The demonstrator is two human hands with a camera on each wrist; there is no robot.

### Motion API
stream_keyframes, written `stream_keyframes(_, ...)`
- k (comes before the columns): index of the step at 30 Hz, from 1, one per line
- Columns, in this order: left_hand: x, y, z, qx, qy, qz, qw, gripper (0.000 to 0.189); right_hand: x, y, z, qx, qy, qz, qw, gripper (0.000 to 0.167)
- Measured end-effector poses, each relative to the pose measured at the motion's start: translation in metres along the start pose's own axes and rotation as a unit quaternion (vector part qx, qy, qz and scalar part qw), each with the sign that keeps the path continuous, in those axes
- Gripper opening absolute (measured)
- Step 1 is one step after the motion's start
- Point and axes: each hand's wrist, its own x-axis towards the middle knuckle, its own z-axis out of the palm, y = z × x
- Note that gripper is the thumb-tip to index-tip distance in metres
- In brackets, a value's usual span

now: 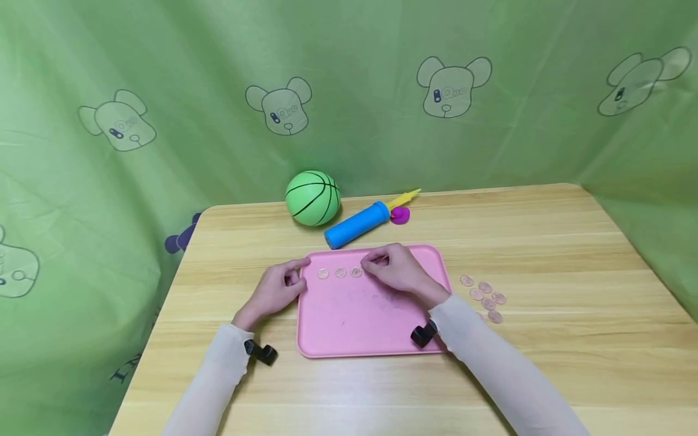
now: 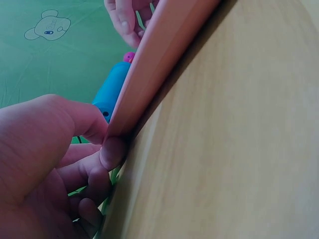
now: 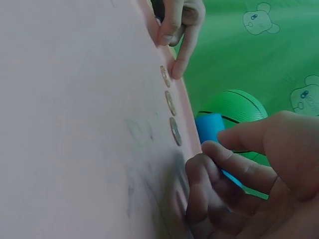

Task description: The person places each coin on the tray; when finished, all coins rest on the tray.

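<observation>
A pink tray (image 1: 354, 336) lies on the table with three coins in a row near its far edge: a left coin (image 1: 323, 274), a middle coin (image 1: 340, 272) and a right coin (image 1: 356, 272). My left hand (image 1: 277, 287) holds the tray's left rim near the far corner, thumb and forefinger at the edge. Just right of the row, my right hand (image 1: 400, 269) hovers over the tray. Its fingers (image 3: 199, 184) are loosely bent, thumb close to the forefinger, and nothing shows between them.
Several loose coins (image 1: 488, 303) lie on the wooden table (image 1: 572, 303) right of the tray. Behind the tray are a green ball (image 1: 313, 198), a blue pump (image 1: 357, 224) with a yellow nozzle (image 1: 405, 198), and a small purple object (image 1: 400, 215). A green curtain (image 1: 360, 36) hangs behind.
</observation>
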Motion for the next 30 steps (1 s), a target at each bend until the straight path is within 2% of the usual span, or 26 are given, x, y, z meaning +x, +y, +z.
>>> stream_keyframes(8,0.0,0.002,0.0,-0.001,-0.001,-0.003,1.0,0.05,-0.019,0.004,-0.021,-0.007,0.011,0.012,0.9998,0.024)
stream_keyframes(19,-0.001,0.006,-0.002,0.002,-0.003,-0.005,1.0,0.051,-0.041,0.005,-0.05,0.032,0.005,0.025,0.9992,0.029)
stream_keyframes(26,-0.002,0.004,-0.001,-0.001,-0.004,-0.001,1.0,0.051,-0.059,0.011,-0.068,0.04,0.023,0.051,0.9976,0.03)
stream_keyframes(30,-0.001,0.004,0.0,-0.002,-0.001,-0.003,1.0,0.05,-0.069,0.021,-0.08,0.03,0.036,0.047,0.9978,0.031)
